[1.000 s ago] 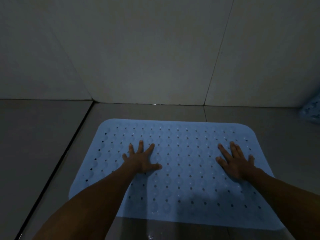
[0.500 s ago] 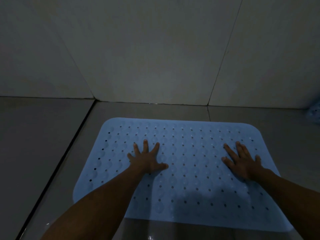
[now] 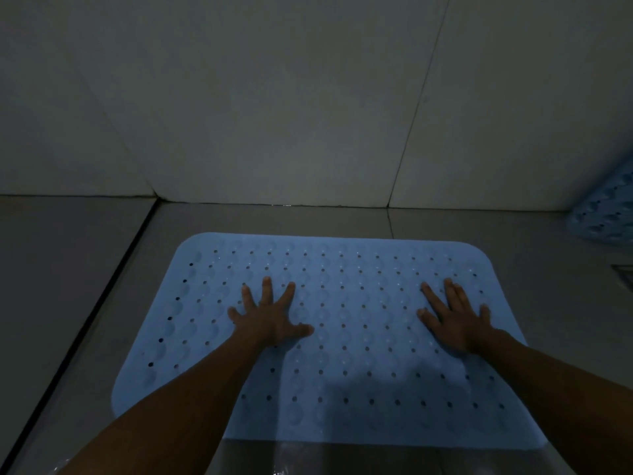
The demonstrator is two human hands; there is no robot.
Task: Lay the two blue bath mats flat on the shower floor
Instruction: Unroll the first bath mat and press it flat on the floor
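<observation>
Fingers point(image 3: 263, 293) spread and straight on both hands, left hand point(image 3: 270, 320) and right hand point(image 3: 457, 323) pressing the blue mat point(image 3: 342, 337) flat on the shower floor point(image 3: 85, 269), second blue mat point(image 3: 606, 214) at far right edge, tiled wall point(image 3: 274, 97) beyond

you see a blue mat point(image 3: 342, 320) that looks like soft rubbery plastic, matt, dimpled and punched with small round holes. the floor tiles point(image 3: 68, 269) under it are smooth and glossy, faintly reflective; the wall tiles point(image 3: 274, 114) look smooth and duller.
</observation>
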